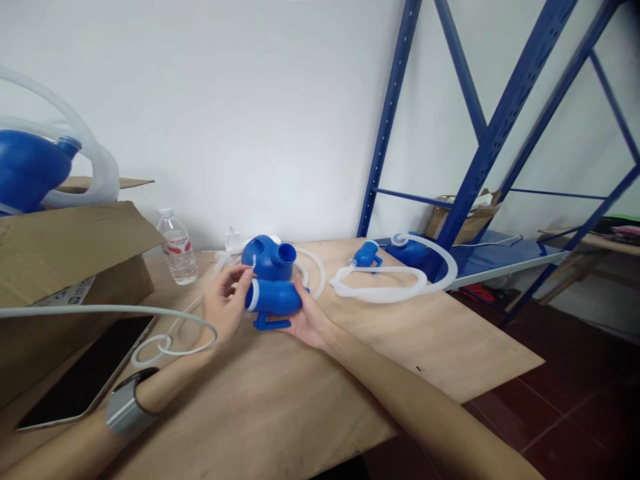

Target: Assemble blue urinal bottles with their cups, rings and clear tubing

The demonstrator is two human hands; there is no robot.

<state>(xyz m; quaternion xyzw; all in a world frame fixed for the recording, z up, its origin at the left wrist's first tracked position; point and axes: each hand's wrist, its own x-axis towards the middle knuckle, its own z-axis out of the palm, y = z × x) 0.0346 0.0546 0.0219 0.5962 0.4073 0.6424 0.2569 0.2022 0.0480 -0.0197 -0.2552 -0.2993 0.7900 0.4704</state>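
A blue plastic urinal cup (277,297) with a white ring at its mouth and a handle underneath lies sideways between my hands. My right hand (311,319) is closed round its right end, with the thumb on top. At the mouth, my left hand (227,297) has curled fingers and a thumb against the white ring. A thin white loop shows just above those fingertips. Directly behind the cup stands a blue urinal jug (267,257) with an open, round neck. Clear tubing (320,273) curves out to its right.
On the left are a cardboard box (75,233) bearing another blue jug, a water bottle (179,248), a phone (87,373) and a white cable (165,343). To the right lie another cup (367,254) and a coiled tube (387,298), near a blue metal rack (475,180).
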